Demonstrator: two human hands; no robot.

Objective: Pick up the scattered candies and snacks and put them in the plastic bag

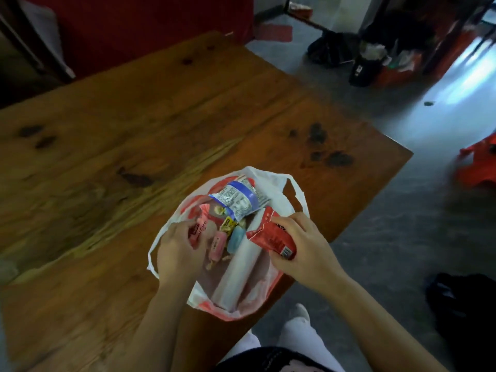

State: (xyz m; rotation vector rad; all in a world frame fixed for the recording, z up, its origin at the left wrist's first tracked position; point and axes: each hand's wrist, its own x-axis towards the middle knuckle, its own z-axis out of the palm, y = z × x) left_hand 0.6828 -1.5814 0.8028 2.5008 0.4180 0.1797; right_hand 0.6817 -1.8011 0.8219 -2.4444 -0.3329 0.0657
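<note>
A white and red plastic bag (271,185) lies open on the wooden table (134,116) near its right edge. Inside it are a blue and silver snack packet (237,201), a pink candy (218,244), a light blue candy (236,238) and a yellow wrapped candy (228,226). My left hand (178,251) grips the bag's left rim, with a pink packet (200,228) at its fingertips. My right hand (303,244) holds a red snack packet (271,237) over the bag's right side.
The table's right edge runs just beside the bag, with grey floor beyond. A red stool (480,167) stands on the floor at the right. Dark bags and a bin (365,65) stand at the far right. My legs in white trousers (295,331) are below.
</note>
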